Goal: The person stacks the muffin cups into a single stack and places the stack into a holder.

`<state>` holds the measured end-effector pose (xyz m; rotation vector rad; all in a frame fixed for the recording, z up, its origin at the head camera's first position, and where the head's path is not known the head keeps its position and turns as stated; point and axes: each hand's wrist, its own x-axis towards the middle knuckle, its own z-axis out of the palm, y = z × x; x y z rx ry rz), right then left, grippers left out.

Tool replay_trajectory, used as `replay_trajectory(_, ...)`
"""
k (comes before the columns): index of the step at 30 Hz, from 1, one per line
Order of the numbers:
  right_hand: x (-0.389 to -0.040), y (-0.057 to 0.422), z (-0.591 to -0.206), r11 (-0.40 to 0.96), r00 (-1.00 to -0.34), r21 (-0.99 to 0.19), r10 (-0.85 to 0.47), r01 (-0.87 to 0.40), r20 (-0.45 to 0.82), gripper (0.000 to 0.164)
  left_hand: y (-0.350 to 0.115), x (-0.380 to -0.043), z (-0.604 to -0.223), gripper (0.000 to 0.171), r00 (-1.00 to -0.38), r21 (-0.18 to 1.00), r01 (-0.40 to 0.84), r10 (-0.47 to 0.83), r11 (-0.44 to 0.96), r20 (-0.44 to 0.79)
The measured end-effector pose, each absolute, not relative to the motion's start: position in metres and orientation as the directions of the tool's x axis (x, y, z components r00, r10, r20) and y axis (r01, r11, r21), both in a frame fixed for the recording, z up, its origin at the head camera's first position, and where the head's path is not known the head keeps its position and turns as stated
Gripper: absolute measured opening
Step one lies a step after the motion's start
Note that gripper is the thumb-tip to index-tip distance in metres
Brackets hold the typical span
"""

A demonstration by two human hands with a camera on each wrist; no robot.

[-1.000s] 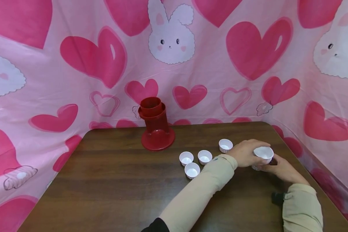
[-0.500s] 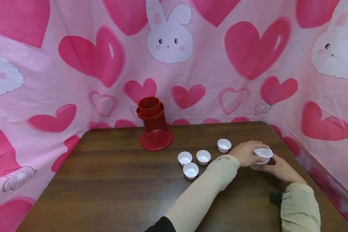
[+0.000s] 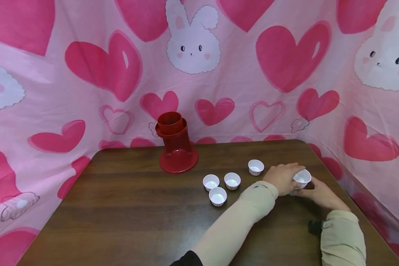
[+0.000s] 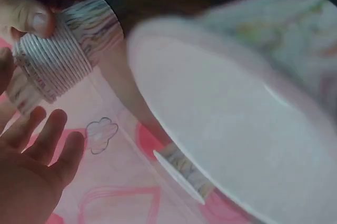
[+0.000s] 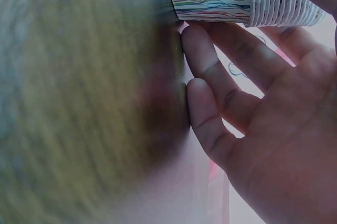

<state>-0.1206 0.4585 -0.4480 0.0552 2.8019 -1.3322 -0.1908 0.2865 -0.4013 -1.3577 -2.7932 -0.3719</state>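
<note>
At the table's right side, my left hand (image 3: 280, 180) and right hand (image 3: 329, 195) meet around a stack of small paper cups (image 3: 302, 178). White rolled rims and coloured wavy streaks mark the stack (image 4: 58, 50) in the left wrist view. My left hand pinches the top cup, its thumb in front and its other fingers spread. From the right, my right hand grips the lower stack; in the right wrist view its fingers (image 5: 202, 56) curl below the streaked side. The table hides nothing of the rims, but my hands cover much of the stack in the head view.
Single white paper cups stand on the brown table (image 3: 119, 207): a far one (image 3: 256, 167), a middle one (image 3: 232, 181), a left one (image 3: 211, 182) and a near one (image 3: 217, 196). A red stand with upright tubes (image 3: 177, 147) is at the back. Heart-patterned cloth (image 3: 199, 85) hangs behind.
My left hand has shifted slightly right and covers more of the top cup, whose opening has sunk a little. My right hand keeps its place. The whole head view has drifted slightly.
</note>
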Motion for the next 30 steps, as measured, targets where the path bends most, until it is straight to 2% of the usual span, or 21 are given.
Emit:
replay_trajectory(9,-0.122,0.458,-0.447,0.684,-1.000,-0.729,0.005,0.017,-0.019,0.078,0.272,-0.186,-0.402,0.070,-0.601,0.022,0.799,0.798,0.601,0.033)
replay_trajectory(13,-0.122,0.457,-0.448,0.669,-1.000,-0.742,0.012,0.027,-0.025,0.077,0.257,-0.184,-0.398,0.073,-0.575,0.034,0.817,0.818,0.576,-0.036)
replay_trajectory(17,-0.122,0.457,-0.449,0.676,-1.000,-0.737,0.015,0.025,-0.020,0.077,0.238,-0.188,-0.391,0.078,-0.555,0.116,0.816,0.824,0.566,-0.116)
replay_trajectory(21,-0.122,0.456,-0.450,0.681,-0.999,-0.731,0.024,0.033,-0.022,0.077,0.213,-0.191,-0.390,0.081,-0.536,0.155,0.819,0.833,0.553,-0.140)
replay_trajectory(30,-0.122,0.453,-0.443,0.663,-0.997,-0.745,0.049,0.081,-0.064,0.082,0.164,-0.192,-0.399,0.084,-0.591,0.065,0.792,0.789,0.607,-0.170)
